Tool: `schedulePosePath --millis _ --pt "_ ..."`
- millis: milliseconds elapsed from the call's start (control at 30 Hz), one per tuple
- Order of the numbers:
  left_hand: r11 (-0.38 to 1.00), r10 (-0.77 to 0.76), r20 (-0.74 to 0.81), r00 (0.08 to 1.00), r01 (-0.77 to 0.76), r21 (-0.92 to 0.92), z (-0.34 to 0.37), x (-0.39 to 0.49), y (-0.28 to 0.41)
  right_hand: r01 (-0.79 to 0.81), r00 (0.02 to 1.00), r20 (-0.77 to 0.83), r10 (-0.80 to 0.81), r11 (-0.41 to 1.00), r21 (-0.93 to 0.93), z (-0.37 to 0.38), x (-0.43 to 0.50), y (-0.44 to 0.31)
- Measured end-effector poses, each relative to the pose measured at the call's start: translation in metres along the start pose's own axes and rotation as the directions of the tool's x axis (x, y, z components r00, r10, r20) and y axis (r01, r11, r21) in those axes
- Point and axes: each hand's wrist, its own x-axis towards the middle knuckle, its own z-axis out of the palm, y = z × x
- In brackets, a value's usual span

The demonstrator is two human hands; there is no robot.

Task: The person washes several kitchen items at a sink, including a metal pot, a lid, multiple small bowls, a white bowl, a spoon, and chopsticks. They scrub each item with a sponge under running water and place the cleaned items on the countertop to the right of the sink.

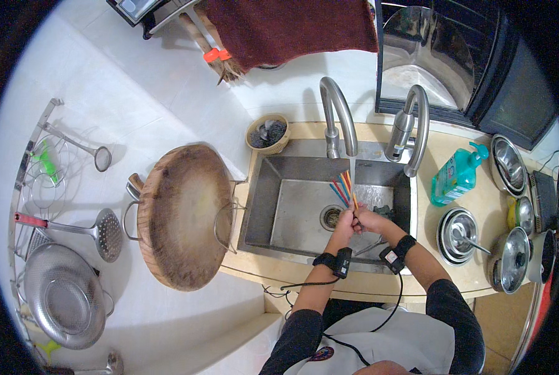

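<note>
Both my hands meet over the steel sink, under the stream of water from the left gooseneck faucet. My left hand and my right hand close round the lower ends of a bundle of thin coloured sticks, red, blue and yellow-orange, perhaps chopsticks. The sticks fan out away from me, and the water runs down beside them. Just left of my hands lies the drain. A metal utensil lies in the sink below my right hand, and a dark greenish thing is behind it. My fingers hide the stick ends.
To the right stand a teal pump bottle, nested steel bowls and a lidded pot. A second faucet is behind the sink. At left are a round wooden chopping board and a basket with scourers.
</note>
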Motion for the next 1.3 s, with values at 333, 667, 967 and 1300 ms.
schedulePosePath --millis 333,667,967,1300 --pt "0.975 0.149 0.129 0.98 -0.123 -0.186 -0.012 0.013 -0.001 -0.078 0.942 -0.157 -0.297 0.262 -0.962 0.001 -0.023 -0.053" --pt "0.922 -0.198 0.056 0.979 0.205 -0.329 -0.035 -0.003 0.003 -0.186 0.856 -0.22 -0.467 0.118 -0.975 -0.042 0.019 -0.023" --pt "0.99 -0.106 0.093 0.99 0.114 -0.088 -0.032 -0.037 0.009 -0.357 0.908 -0.32 -0.27 -0.1 -0.929 -0.111 0.072 0.095" --pt "1.0 -0.026 -0.01 1.0 0.026 -0.001 -0.03 -0.014 -0.006 0.639 0.751 0.042 -0.659 0.709 -0.298 -0.065 0.008 0.01"
